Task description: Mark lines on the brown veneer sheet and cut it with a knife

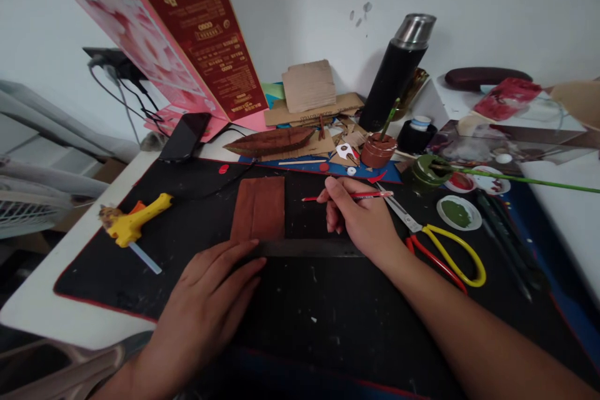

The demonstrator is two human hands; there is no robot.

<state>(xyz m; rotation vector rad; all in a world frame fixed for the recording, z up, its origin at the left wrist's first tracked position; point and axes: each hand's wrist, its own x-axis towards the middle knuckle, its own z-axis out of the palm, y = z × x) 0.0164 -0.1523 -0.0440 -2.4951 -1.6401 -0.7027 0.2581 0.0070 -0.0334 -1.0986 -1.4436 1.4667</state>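
Observation:
A reddish-brown painted rectangular piece (pixel 259 207), seemingly cardboard, lies on the black mat, with a line across its surface. Across its near edge runs a dark flat ruler (pixel 309 248), reaching to the right under my right wrist. My left hand (pixel 215 287) rests with outstretched fingers on the ruler's left end and the piece's lower edge; its thumb is hard to make out. To the right, my right hand (pixel 359 212) is closed around a red pencil (pixel 370 195), whose tip points left, apart from the brown piece.
Left lies a yellow glue gun (pixel 135 219) with a phone (pixel 185 136) behind. Yellow-and-red scissors (pixel 454 253), paint jars (pixel 426 172) and pens (pixel 509 237) sit on the right. At the back are a brown leaf-shaped piece (pixel 269 140), cardboard scraps and a black thermos (pixel 394 75).

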